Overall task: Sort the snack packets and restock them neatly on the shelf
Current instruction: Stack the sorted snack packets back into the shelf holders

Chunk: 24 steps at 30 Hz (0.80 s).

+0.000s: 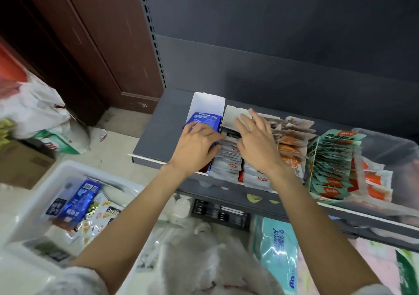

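Observation:
A grey shelf carries rows of snack packets in open boxes. A white box at the left holds blue packets. Beside it stand white packets, then orange packets and green packets. My left hand lies over the blue packets with its fingers reaching to the white row; whether it grips one is unclear. My right hand is spread flat over the white packets, fingers straight. A white bin at the lower left holds several loose packets, among them a blue one.
Plastic bags and a cardboard box sit on the floor at the left, by a brown door. Below the shelf lie tissue packs and a white bag. A clear tub stands at the shelf's right.

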Tool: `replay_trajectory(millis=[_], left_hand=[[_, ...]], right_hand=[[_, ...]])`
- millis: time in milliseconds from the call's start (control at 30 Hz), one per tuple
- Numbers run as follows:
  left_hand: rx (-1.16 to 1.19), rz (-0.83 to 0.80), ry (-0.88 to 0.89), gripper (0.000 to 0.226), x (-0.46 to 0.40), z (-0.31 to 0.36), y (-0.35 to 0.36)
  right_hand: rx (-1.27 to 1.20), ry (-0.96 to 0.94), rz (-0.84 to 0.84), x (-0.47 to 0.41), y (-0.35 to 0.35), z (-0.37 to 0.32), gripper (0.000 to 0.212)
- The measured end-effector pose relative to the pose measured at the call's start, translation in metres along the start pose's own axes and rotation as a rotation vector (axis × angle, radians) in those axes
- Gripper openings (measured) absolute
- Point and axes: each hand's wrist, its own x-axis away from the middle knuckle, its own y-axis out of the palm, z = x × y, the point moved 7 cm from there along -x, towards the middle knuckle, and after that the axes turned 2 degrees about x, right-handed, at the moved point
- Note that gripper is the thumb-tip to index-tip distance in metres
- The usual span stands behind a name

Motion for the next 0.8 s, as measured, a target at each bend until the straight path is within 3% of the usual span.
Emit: replay_trajectory(millis=[100, 167, 233, 300, 400, 567, 667, 800], left_hand=[[0.083, 0.194, -0.096, 0.027, 0.02, 0.007, -0.03], [0.136, 0.373, -0.235, 0.021, 0.049, 0.01, -0.057], [0.186, 0.51, -0.394, 0.025, 0.088, 0.009, -0.076], [0.227, 0.539, -0.543, 0.028, 0.132, 0.0, -0.08], [0.267, 0.424, -0.789, 0.028, 0.204, -0.034, -0.068], [0.281, 0.061, -1.316, 0.017, 0.344, -0.118, -0.029], [0.288, -0.114, -1.491, 0.041, 0.395, -0.168, -0.004], [0.29, -0.266, -1.576, 0.064, 0.418, -0.215, 0.031]], right_hand=[[-0.32, 0.031, 0.344, 0.031, -0.031, -0.004, 0.04], [-0.49, -0.031, 0.474, 0.052, -0.044, -0.021, 0.033], [-0.624, -0.128, 0.431, 0.064, -0.044, -0.052, 0.032], [-0.701, -0.219, 0.302, 0.066, -0.029, -0.091, 0.032], [-0.666, -0.333, -0.032, 0.067, 0.021, -0.156, 0.026], [-0.544, -0.484, -0.507, 0.072, 0.111, -0.249, 0.03], [-0.474, -0.484, -0.601, 0.06, 0.155, -0.291, 0.031], [-0.362, -0.36, -0.652, 0.041, 0.223, -0.333, 0.041]])
